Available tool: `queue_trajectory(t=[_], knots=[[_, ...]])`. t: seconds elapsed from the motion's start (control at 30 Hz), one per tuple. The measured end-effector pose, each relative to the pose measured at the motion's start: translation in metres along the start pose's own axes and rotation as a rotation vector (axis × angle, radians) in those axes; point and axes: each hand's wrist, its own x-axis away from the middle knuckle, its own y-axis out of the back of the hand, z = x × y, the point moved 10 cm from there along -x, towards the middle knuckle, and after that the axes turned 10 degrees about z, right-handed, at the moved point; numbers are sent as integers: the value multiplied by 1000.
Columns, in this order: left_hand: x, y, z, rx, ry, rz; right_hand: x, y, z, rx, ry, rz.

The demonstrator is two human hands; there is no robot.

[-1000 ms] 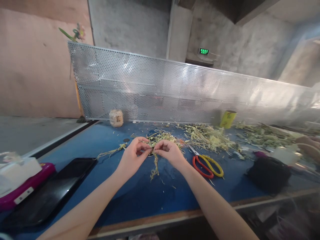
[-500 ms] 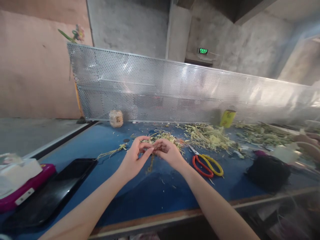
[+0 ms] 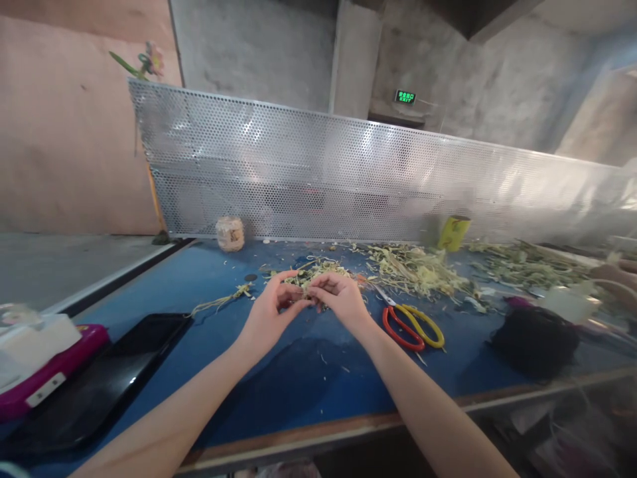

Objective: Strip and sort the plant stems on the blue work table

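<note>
My left hand point(image 3: 275, 307) and my right hand point(image 3: 339, 297) meet above the middle of the blue table, thumbs and fingers pinched close together. Between their fingertips is a small pale-green plant strand point(image 3: 305, 290), mostly hidden by the fingers. Just behind the hands lies a loose heap of yellow-green plant scraps point(image 3: 326, 267). Scissors point(image 3: 415, 326) with one red and one yellow handle rest to the right of my right hand. A thin bundle of yellowish strands point(image 3: 219, 302) lies left of my left hand.
A black phone-like slab point(image 3: 99, 382) and a magenta box point(image 3: 54, 372) occupy the left side. At the right are a larger plant pile point(image 3: 418, 269), a black bundle point(image 3: 535, 342) and a yellow box point(image 3: 454, 234). A perforated metal panel point(image 3: 298, 172) borders the back. Another person's hand point(image 3: 614, 275) shows at far right.
The yellowish strand that hung below my fingers no longer dangles there; pale-green material now shows between the fingertips. Both hands stay in nearly the same place, with the fingers shifted slightly.
</note>
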Motion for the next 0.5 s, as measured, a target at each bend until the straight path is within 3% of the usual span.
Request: queue_trajectory(t=[0.13, 0.3, 0.5], knots=[[0, 5, 1, 20, 23, -36, 1, 10, 7, 107, 24, -71], [0, 5, 1, 114, 30, -30, 2, 4, 7, 246, 33, -14], [0, 7, 3, 183, 31, -40, 7, -7, 28, 634, 191, 55]])
